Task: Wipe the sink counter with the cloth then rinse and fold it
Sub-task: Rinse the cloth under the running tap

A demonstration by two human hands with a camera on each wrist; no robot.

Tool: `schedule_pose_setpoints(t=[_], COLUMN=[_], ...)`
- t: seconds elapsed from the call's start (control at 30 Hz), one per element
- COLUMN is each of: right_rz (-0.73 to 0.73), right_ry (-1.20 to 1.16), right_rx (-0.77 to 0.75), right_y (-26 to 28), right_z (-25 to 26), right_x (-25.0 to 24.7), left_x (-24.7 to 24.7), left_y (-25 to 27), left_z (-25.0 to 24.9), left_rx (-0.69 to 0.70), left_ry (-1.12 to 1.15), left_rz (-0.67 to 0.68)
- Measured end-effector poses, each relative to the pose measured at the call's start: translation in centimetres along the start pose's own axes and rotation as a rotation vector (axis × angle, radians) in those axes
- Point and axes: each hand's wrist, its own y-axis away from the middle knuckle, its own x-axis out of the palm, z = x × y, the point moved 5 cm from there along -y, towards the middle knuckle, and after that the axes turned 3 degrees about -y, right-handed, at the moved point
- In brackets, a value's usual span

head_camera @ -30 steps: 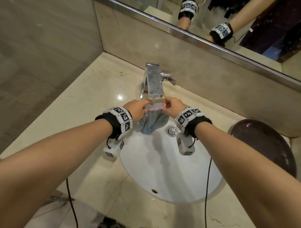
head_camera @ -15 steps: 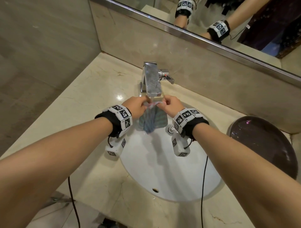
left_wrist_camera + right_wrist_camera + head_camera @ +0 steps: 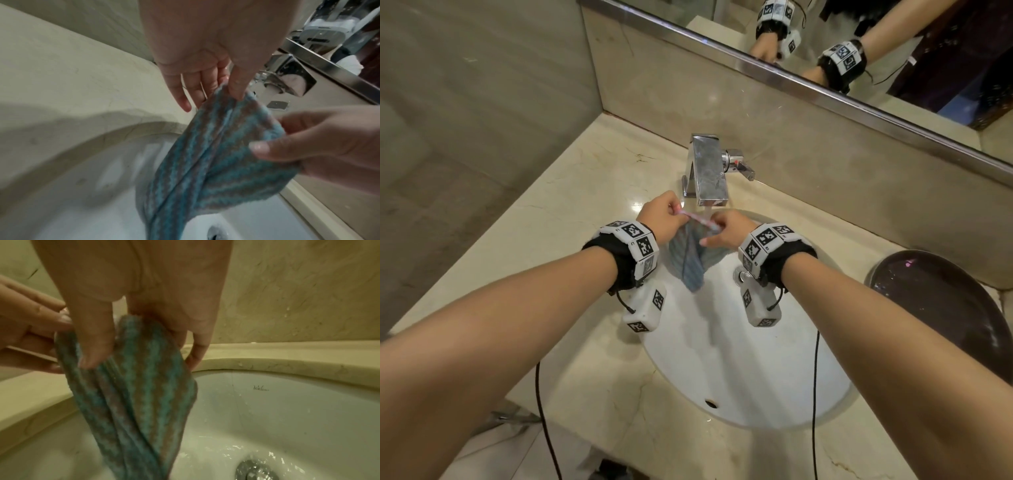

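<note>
Under the faucet, my left hand and right hand now pinch the striped cloth closer together, bunching it over the sink mid-rinse.

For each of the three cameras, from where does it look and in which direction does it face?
Head: worn on the head, looking forward and down at the faucet, sink and mirror; both forearms show, with left hand and right hand.
Left wrist: along the left palm toward the faucet and sink rim; the thumb and fingers pinch the cloth; the right hand's fingers enter at the right.
Right wrist: along the right palm down toward the drain; the left hand's fingers enter at the left.
Shared: both wrist views show the striped cloth, pinched by both hands.
</note>
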Motion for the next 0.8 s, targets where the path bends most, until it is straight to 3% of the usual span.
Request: schedule_pose_setpoints(t=[0.13,0.33,0.47,0.57,0.63,0.8], right_rz=[0.02,-0.116,-0.026,0.037,0.063,0.086], right_ry=[0.034,-0.53,-0.777,-0.874,-0.771,-0.22], right_rx=[0.067,0.082,0.072,0.088,0.083,0.117], right_y=[-0.1,0.4,0.8,0.8,0.7,1.1], right_z=[-0.5,0.2,1.3,1.1,0.7,-0.4], right_x=[-0.3,-1.3,-0.8,-0.6,-0.7,-1.0], left_x=[0.2,-0.1,0.6,0.9,0.8,0.5], left_y=[0.2,0.3,0.2,0.3,0.2,0.1], left_z=[0.3,1.0,0.8,0.5,0.3,0.3], left_rx=[-0.02,-0.008,0.019,0.018,0.031,0.069], left_ry=[0.012,-0.092,-0.041,0.104,0.129,0.073], left_rz=[-0.014,0.026,0.127,0.121,0.084,0.026])
